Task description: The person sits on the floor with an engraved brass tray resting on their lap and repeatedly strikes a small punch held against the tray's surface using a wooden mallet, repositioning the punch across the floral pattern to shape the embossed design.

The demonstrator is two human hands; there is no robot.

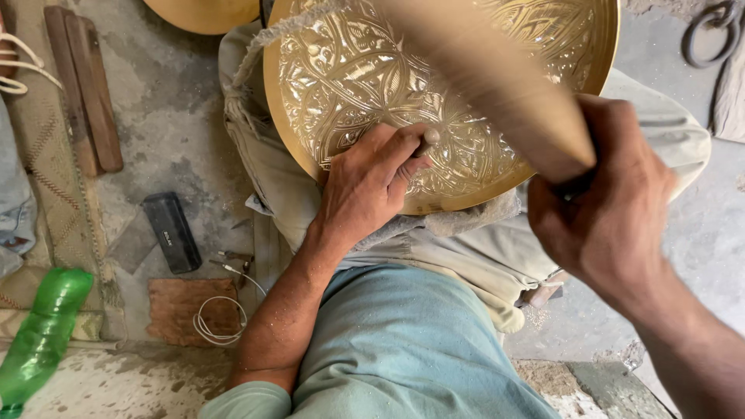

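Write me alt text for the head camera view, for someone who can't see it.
Seen from above, a left hand presses a small punch onto an engraved brass plate resting on the person's lap. The right hand grips a motion-blurred wooden mallet. A green bottle lies on the floor.

I read this as a craft workshop, a metal engraver's floor spot. I see rough, stained concrete floor [167, 101] with grit. A chased brass tray [372, 85] rests on cloth over the lap; a second brass disc [203, 14] lies beyond. Wooden sticks [84, 85], a small black block [171, 231], a woven mat [46, 163] and a green plastic bottle [40, 337] lie about.
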